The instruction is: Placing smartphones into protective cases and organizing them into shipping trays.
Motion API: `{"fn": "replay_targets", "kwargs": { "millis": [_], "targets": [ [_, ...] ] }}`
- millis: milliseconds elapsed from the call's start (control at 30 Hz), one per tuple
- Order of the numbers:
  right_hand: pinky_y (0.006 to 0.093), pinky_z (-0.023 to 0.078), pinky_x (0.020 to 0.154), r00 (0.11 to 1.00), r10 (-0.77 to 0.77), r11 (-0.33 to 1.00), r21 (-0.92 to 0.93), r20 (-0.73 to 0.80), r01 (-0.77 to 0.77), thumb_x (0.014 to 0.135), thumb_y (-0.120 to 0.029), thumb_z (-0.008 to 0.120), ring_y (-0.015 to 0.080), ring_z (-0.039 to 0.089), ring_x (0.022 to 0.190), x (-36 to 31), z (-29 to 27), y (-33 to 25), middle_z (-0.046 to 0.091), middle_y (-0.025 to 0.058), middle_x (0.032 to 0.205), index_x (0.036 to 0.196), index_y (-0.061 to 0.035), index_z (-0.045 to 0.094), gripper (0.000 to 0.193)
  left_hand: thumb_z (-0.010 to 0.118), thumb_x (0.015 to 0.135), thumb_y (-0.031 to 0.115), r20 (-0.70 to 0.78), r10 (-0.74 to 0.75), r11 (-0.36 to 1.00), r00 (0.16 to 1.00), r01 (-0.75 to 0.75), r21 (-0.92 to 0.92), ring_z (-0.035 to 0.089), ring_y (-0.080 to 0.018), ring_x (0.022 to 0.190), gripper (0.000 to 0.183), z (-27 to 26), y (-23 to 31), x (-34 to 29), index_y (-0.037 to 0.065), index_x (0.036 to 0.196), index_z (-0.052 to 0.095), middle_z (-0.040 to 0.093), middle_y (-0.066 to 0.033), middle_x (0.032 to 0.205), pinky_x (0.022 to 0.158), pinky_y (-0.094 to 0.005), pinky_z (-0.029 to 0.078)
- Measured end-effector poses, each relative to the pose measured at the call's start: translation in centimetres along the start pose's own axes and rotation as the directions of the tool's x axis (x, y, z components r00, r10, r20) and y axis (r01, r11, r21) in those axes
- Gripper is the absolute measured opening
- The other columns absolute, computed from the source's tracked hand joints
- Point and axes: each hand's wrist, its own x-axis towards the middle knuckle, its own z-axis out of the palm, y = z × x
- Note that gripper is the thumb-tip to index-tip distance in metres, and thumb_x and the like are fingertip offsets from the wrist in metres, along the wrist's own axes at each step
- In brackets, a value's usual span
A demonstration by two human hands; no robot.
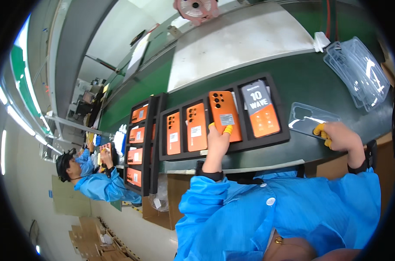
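Observation:
My left hand, with yellow finger cots, grips the lower end of an orange phone, back side up with a pale label. This phone sits tilted over one slot of a black foam tray. Two more orange phones lie back side up in slots to its left. A phone with its printed front facing up fills the right slot. Beyond the tray's right side, my right hand pinches the near right edge of a clear phone case at the green tabletop.
A pile of clear phone cases lies at the far right. More black trays with orange phones stand at the left. Past them a co-worker in blue handles a phone. A pale board and a pink fan are at the back.

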Motion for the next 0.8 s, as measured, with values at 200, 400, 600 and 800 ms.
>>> {"fn": "replay_targets", "kwargs": {
  "millis": [200,400,600,800],
  "targets": [
    [0.0347,0.041,0.079,0.927,-0.112,0.974,0.144,-0.358,0.173,0.061,-0.024,0.072,0.0299,0.050,0.093,0.3,-1.2,0.2,0.050,0.0154,0.100,0.114,-0.0027,0.045,0.064,0.045,0.083,0.007,0.144,-0.147,0.643,0.978,0.206,-0.738,0.051,-0.0170,0.098,0.033,-1.7,3.6,-0.3,-0.002,0.115,0.042,0.051,-0.0096,0.107,0.083,-0.0265,0.041],
    [0.0271,0.041,0.079,0.897,0.322,0.030,0.951,-0.301,0.308,0.085,-0.018,0.052,0.0122,0.052,0.093,6.8,1.4,-5.4,0.054,0.0057,0.102,0.115,0.0013,0.043,0.037,0.052,0.084,0.018,0.417,0.412,0.721,0.810,-0.011,-0.693,0.049,-0.0184,0.099,0.037,5.7,10.0,-2.8,-0.003,0.113,0.043,0.051,-0.0107,0.109,0.086,-0.0284,0.037],
    [0.0274,0.046,0.057,0.570,0.070,0.823,0.370,-0.818,0.430,0.069,-0.021,0.068,0.0176,0.058,0.066,2.5,-1.1,-2.4,0.059,0.0067,0.076,0.083,-0.0038,0.059,0.024,0.074,0.056,0.036,0.493,0.711,0.568,0.502,-0.823,0.018,0.036,-0.0377,0.109,0.089,8.5,10.3,-0.2,-0.010,0.119,0.031,0.040,-0.0229,0.116,0.095,-0.0389,0.028],
    [0.0318,0.044,0.057,0.805,-0.271,0.943,-0.314,-0.528,0.112,0.053,-0.021,0.072,0.0211,0.050,0.074,-0.4,0.5,-0.5,0.049,0.0054,0.075,0.079,-0.0056,0.059,0.033,0.071,0.053,0.020,0.628,0.558,0.632,0.542,-0.768,0.101,0.037,-0.0336,0.109,0.072,9.6,11.7,-0.7,-0.005,0.113,0.040,0.045,-0.0202,0.108,0.097,-0.0513,0.019]
  ]
}}
